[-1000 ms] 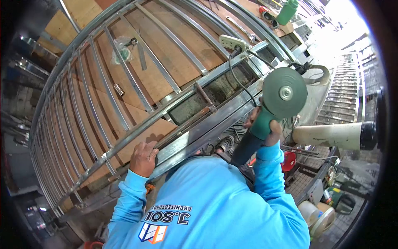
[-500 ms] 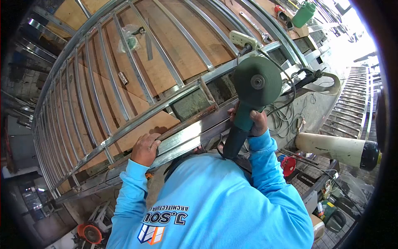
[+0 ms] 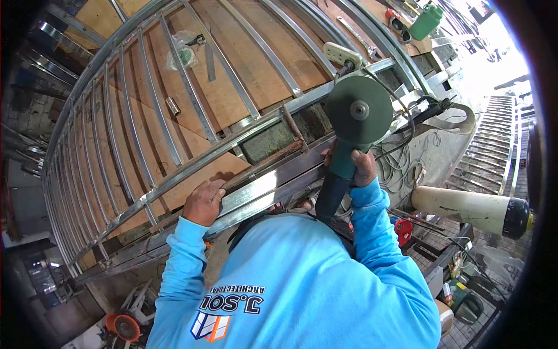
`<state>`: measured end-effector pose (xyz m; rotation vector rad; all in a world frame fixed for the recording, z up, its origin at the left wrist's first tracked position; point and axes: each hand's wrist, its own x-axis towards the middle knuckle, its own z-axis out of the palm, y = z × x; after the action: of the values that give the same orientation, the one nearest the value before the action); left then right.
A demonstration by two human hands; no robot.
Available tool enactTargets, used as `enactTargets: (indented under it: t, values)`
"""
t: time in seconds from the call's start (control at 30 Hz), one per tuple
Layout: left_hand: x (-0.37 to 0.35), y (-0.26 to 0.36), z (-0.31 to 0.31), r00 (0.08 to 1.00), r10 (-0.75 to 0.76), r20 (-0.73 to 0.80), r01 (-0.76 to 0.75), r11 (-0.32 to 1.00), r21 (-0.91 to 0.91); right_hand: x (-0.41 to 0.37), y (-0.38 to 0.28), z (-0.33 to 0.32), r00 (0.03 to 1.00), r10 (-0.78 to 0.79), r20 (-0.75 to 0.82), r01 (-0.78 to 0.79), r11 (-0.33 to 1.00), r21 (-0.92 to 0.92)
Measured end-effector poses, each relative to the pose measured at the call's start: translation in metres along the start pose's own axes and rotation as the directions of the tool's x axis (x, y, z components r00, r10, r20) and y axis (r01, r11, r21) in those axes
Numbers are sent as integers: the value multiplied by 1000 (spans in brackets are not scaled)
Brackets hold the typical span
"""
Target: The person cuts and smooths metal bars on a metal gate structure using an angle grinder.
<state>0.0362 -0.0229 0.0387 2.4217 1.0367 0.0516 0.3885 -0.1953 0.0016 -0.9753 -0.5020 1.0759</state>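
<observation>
Along the near edge of the curved, silver steel-bar grille (image 3: pixel 195 165), head view, I find both my bare hands at work. My left hand (image 3: pixel 203 202) rests on that edge, fingers partly curled, beside the shiny, straight rectangular steel tubing (image 3: pixel 261 189); whether it grips or merely steadies, I cannot tell. My right hand (image 3: pixel 365 168) is wrapped round the neck of the green-and-black angle grinder (image 3: pixel 342 167), which lies to the right of my left hand, near the grille's near edge. Its flat, round, grey-green disc (image 3: pixel 372 110) faces up; I cannot tell whether it is spinning, and I see no guard.

Judgement on handling: one hand alone is weak control for this tool; two would be sounder. The left hand should keep well clear of the disc. The black cable (image 3: pixel 411 119), beyond the grille's right end, and the cream plastic socket block (image 3: pixel 342 55) on the grille lie near the disc and warrant clearance.
</observation>
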Motion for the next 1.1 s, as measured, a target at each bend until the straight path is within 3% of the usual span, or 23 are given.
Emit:
enactTargets:
  t: [0.37, 0.57, 0.67, 0.7, 0.77, 0.87, 1.07, 1.1]
  values:
    - [-2, -1, 13, 983, 61, -170, -58, 998, 19, 0, -1, 5, 999, -31, -34, 30, 999, -12]
    - [-4, -3, 9, 982, 85, -169, -81, 996, 33, -3, -2, 4, 997, -46, -68, 45, 999, -15]
    - [-7, 10, -25, 983, 155, -100, -143, 983, 118, -17, -8, 8, 993, -84, -87, 89, 995, 46]
    - [-4, 11, -34, 955, 253, -152, -233, 962, 142, -27, -10, 6, 990, -99, -100, 107, 992, 70]
    - [12, 16, -55, 934, 345, -95, -327, 931, 165, -50, -12, -1, 982, -135, -135, 147, 986, 84]
    - [50, 21, -60, 873, 487, -27, -477, 865, 157, -83, -28, 8, 925, -294, -243, 308, 951, 22]
    - [108, 32, -25, 716, 685, 136, -698, 707, 115, -167, -58, 0, 835, -351, -423, 261, 931, -257]
    - [110, 32, -17, 732, 667, 135, -681, 724, 113, -180, -63, 1, 827, -339, -448, 226, 931, -288]
